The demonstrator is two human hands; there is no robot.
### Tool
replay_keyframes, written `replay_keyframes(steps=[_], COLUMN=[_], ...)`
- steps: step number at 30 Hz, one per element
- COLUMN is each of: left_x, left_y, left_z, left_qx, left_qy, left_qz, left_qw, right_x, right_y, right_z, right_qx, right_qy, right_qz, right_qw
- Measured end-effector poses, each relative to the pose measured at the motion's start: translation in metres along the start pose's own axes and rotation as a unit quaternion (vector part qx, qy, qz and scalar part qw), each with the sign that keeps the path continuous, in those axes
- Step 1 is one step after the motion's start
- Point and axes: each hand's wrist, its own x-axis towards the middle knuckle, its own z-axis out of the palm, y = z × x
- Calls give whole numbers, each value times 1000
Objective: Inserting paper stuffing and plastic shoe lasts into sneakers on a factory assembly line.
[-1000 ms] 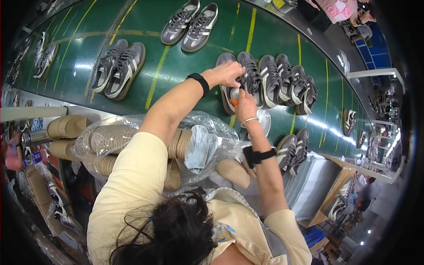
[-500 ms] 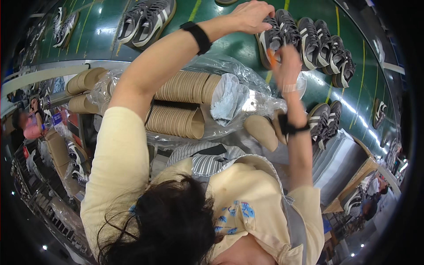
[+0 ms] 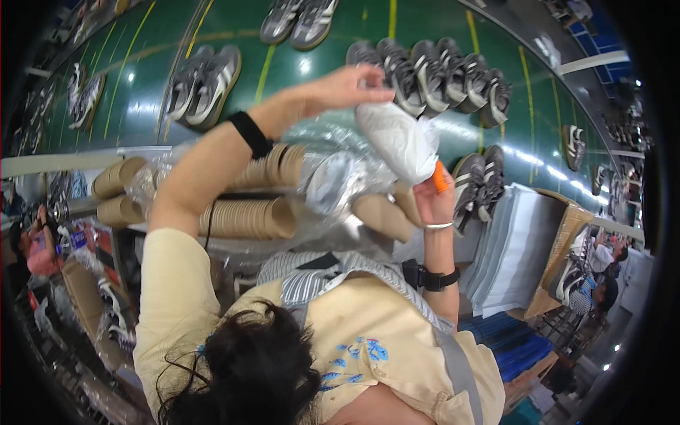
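Observation:
A long, rounded wad of white paper [image 3: 399,142] slants between my hands above the near edge of the green conveyor [image 3: 297,106]. My right hand [image 3: 433,204] grips its lower end, palm turned up, with a small orange piece [image 3: 440,177] at the fingers; what that piece is I cannot make out. The curled fingers of my left hand [image 3: 348,88] close at the wad's upper end, and the exact contact is partly hidden. Just beyond them stand a grey sneaker with white stripes [image 3: 402,71] and its mate [image 3: 363,54].
More grey sneakers [image 3: 428,71] stand in a row to the right, and other pairs [image 3: 205,85] sit further left. Nearer me lie nested brown cardboard shoe forms [image 3: 248,218] and clear plastic wrap [image 3: 340,131]. A carton of pale sheets [image 3: 510,241] stands at the right.
Both hands have come away from the sneaker toward me, and the white paper wad now shows between them. The whole view has shifted, so the shoes appear further left.

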Motion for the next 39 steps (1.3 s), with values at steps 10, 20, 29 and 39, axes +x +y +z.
replay_keyframes(steps=[10, 20, 29, 39], left_x=[116, 341, 387, 397], left_y=[25, -14, -12, -13], left_z=[93, 108, 77, 81], left_qx=[-248, 535, 492, 461], left_qy=[35, 75, -82, -71], left_qz=[-43, 294, 347, 357], left_qw=[967, 788, 794, 810], right_x=[46, 139, 210, 258], right_y=[-106, -171, -164, -144], right_z=[-11, -106, -141, -120], right_qx=[-736, -851, -876, -903], right_qy=[107, 192, 127, 185], right_qz=[-176, -40, -119, -111], right_qw=[645, 487, 450, 370])
